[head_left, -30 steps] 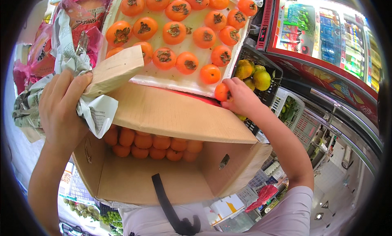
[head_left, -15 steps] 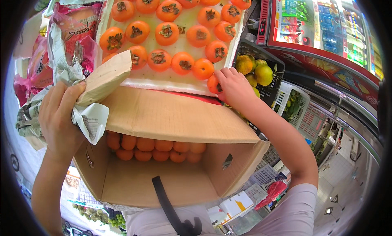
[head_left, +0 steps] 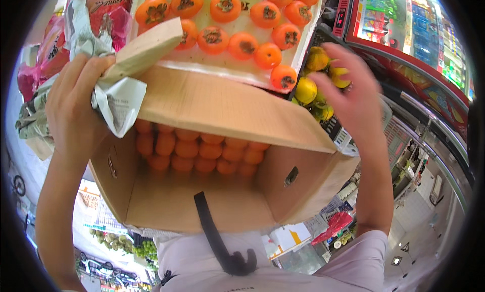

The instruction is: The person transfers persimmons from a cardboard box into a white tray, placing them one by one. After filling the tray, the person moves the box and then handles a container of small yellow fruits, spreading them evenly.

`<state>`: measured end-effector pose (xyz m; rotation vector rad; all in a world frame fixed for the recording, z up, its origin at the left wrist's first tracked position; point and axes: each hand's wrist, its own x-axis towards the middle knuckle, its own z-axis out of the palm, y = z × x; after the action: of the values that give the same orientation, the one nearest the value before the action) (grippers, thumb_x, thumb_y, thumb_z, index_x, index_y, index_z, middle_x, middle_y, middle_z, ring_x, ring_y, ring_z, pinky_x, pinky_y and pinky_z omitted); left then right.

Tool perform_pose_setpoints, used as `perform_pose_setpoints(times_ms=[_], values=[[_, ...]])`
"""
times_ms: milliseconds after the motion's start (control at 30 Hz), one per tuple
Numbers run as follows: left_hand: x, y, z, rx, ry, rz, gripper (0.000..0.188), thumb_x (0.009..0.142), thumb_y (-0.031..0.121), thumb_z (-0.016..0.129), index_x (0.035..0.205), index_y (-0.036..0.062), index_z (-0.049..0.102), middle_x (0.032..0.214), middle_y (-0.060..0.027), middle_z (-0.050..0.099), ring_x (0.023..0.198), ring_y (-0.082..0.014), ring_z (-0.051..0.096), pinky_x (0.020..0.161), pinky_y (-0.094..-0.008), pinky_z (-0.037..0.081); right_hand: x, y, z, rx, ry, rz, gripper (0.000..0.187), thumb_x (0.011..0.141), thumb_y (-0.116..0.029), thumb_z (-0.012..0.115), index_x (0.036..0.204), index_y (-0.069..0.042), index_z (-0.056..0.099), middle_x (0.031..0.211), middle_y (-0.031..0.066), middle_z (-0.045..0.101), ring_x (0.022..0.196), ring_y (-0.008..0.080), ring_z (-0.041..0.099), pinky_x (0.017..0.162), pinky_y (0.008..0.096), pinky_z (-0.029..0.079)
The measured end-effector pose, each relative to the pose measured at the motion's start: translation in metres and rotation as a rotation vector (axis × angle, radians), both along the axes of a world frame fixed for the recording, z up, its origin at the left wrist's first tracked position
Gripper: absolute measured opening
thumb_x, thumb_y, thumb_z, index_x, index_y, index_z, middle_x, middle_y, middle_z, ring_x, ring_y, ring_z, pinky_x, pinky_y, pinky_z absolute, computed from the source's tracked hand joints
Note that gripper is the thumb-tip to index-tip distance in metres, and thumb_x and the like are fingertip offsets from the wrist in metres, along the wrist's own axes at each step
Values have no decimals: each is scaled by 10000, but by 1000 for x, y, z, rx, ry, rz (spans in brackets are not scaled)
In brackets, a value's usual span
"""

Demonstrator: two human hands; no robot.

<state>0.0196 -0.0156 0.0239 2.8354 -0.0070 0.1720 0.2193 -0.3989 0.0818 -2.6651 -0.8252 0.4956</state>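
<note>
My left hand [head_left: 76,102] is closed round crumpled newspaper [head_left: 118,102] at the left side of an open cardboard box [head_left: 197,214]. A narrow brown cardboard flap [head_left: 146,47] rises beside its fingers. Inside the box, orange persimmons [head_left: 187,148] sit in rows along the far side. Beyond the box's wide flap [head_left: 227,108], more persimmons stand spaced out in a white foam tray [head_left: 202,67]. One persimmon [head_left: 284,78] lies at the tray's near right corner. My right hand [head_left: 353,92], blurred, is right of it with fingers apart and nothing visible in them, above yellow-green fruit [head_left: 306,91].
A red-framed drinks cooler [head_left: 404,65] stands at the far right. Pink printed packaging [head_left: 108,14] lies left of the tray. A black strap [head_left: 212,236] hangs over the box's near edge. Plastic crates [head_left: 399,125] and a red bag [head_left: 332,227] are at the right.
My right hand has let go of the persimmon at the tray's near right corner and moved right. My left hand keeps its hold on the newspaper. The view has shifted, showing more persimmons inside the box.
</note>
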Motion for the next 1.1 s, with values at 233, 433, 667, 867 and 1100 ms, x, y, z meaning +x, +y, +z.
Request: perform_pose_setpoints(times_ms=[233,433,667,867,1100], values=[[0,3,-5,-7,-35,17,458,758,148,883,1187,128,726,1027,-90,667,988,-351,703,815,-441,546,-179,-1,21,350,92,103,316,964,-160,810,1230,-32,698,1144,176,710,950,348,712,849,431,604],[-1,-1,-5,-15,-77,12,485,734,213,909,1165,136,700,980,-73,613,914,-340,669,773,-458,517,-192,-1,-107,-129,263,-248,607,1014,-323,772,1513,-39,573,1427,262,662,1271,463,646,1073,528,541],[-3,-4,-4,-4,-91,17,491,727,208,910,1163,141,695,966,-63,593,890,-319,657,762,-451,506,-198,-13,-159,-111,224,-124,715,980,-255,794,1588,-21,499,1545,295,586,1435,485,546,1202,517,464],[0,-3,-3,-2,-83,10,451,750,176,884,1154,138,689,954,-72,583,895,-322,656,752,-455,500,-195,-14,-169,-20,229,-166,792,919,-214,843,1600,-18,489,1561,260,593,1509,434,505,1256,475,415],[-1,-1,2,-13,-20,24,403,762,133,846,1139,116,707,950,-93,593,881,-340,654,756,-459,502,-178,26,-69,-44,730,-425,784,915,-271,865,1574,-15,528,1478,203,659,1409,340,607,1207,423,468]])
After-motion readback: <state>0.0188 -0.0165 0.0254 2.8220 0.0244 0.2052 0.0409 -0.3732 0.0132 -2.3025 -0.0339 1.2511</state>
